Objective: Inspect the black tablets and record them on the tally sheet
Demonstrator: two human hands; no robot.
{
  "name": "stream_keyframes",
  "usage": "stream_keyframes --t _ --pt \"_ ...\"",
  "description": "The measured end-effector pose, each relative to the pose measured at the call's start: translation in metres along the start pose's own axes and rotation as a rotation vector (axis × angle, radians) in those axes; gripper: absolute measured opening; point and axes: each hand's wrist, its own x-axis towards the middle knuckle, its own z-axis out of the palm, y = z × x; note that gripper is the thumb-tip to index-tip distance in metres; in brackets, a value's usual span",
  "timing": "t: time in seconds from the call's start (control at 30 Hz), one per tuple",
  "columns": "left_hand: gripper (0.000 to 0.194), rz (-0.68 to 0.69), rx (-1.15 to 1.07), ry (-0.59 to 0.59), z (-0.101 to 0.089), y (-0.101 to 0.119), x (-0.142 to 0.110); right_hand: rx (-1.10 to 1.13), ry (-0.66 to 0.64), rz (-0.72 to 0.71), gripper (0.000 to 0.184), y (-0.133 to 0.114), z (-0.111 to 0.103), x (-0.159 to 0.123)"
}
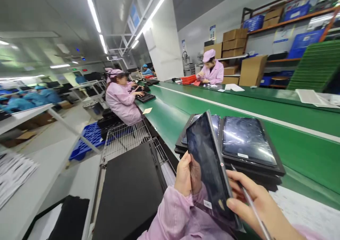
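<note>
A dark-screened tablet (205, 155) in clear film stands tilted up before me, with a small white label near its lower end and a red dot on its side edge. My left hand (183, 174) is closed round its left edge. On the opposite edge, the thumb and fingers of my right hand (257, 197) touch the tablet, and a slim pen (250, 201) is held in that same hand. Just behind, another tablet (247, 140) lies face up in a black tray (278, 167) on a stack; a further one is partly hidden behind the held tablet.
A green conveyor table (300, 137) with a white line runs away from me. To my left, a large black board (130, 190) lies on a wire rack (124, 137). Printed paper (308, 211) lies at right. Co-workers in pink sit along the table (123, 98), (212, 71).
</note>
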Motion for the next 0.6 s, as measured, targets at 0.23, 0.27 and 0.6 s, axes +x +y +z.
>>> stream_keyframes --t 0.23,0.27,0.6 --pt "0.012 -0.068 -0.027 0.032 0.003 -0.014 -0.008 0.052 0.048 0.146 0.043 -0.009 0.001 -0.017" --pt "0.011 -0.063 -0.009 0.051 0.004 -0.014 -0.009 0.047 0.038 0.144 0.044 -0.008 0.001 -0.019" --pt "0.021 -0.007 0.077 0.012 0.008 -0.007 -0.013 0.021 0.024 0.084 0.043 0.006 -0.001 -0.032"
